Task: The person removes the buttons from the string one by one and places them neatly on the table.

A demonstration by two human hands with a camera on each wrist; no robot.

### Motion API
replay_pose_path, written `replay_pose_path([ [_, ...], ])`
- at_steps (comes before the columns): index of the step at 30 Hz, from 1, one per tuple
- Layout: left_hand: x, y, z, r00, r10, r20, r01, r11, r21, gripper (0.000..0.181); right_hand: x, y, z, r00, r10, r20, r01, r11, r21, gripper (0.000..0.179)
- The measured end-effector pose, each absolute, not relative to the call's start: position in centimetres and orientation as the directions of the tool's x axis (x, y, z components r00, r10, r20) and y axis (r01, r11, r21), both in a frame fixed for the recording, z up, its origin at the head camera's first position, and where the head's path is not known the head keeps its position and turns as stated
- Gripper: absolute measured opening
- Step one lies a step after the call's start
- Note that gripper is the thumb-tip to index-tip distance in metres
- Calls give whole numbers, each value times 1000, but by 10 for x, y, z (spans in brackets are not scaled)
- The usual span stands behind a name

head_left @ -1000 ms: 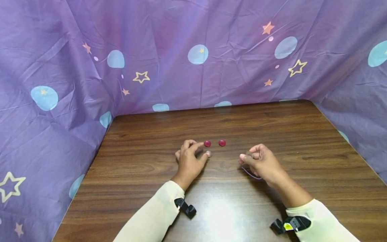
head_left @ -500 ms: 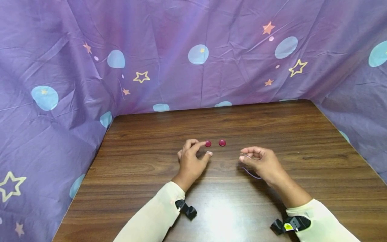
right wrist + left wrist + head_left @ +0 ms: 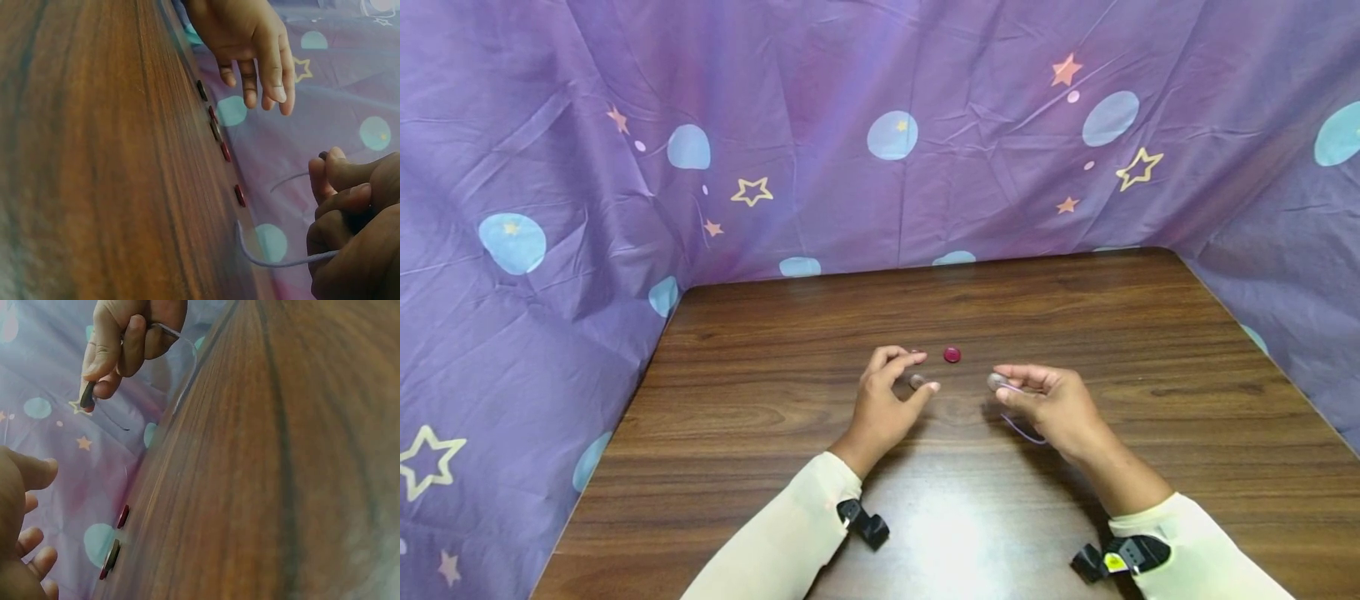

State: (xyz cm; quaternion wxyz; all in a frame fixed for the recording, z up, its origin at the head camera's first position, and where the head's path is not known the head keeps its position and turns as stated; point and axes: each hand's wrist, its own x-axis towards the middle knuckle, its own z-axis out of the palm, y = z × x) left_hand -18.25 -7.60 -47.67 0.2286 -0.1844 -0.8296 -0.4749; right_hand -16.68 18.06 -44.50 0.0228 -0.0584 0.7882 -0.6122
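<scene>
Above a brown wood-grain table [image 3: 752, 350] | right hand [image 3: 1054, 407] pinches a small, round grey disc [image 3: 996, 381], thin purple cord [image 3: 1022, 432] trailing | disc lies rightward of the empty left hand [image 3: 880, 404], its thumb and forefinger apart

Left grip [image 3: 880, 408]: above the desk [image 3: 760, 417], thumb and forefinger apart, a brownish-grey disc [image 3: 917, 381] showing in the gap
Right grip [image 3: 1048, 408]: pinches a light grey disc [image 3: 996, 381] between thumb and fingers
Purple cord [image 3: 1024, 432]: one stretch reaches the light grey disc, another curves below the right grip
Red disc [image 3: 952, 355]: flat on the desk, between the two grips and slightly farther back
Sleeves [image 3: 775, 533]: pale, a black device [image 3: 863, 525] at each cuff
Cloth [image 3: 820, 183]: purple, printed with stars and blue ovals, hanging behind the desk and along both sides
Desk surface: brown wood grain, bright glare between the forearms
</scene>
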Motion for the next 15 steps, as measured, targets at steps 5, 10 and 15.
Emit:
replay_pose_path([
  [5, -181, -77, -475, -836, 123, 535, 524, 470, 710, 48, -167, 180, -445, -991, -127, 37, -66, 230, -971, 42],
  [10, -179, -76, -473, -852, 182, 491, 517, 437, 736, 51, -167, 179, -445, -991, -124, 52, -83, 262, -962, 39],
  [15, -176, -74, -470, -853, 227, 470, 522, 377, 765, 53, -166, 178, -446, -988, -129, 80, -113, 277, -954, 37],
])
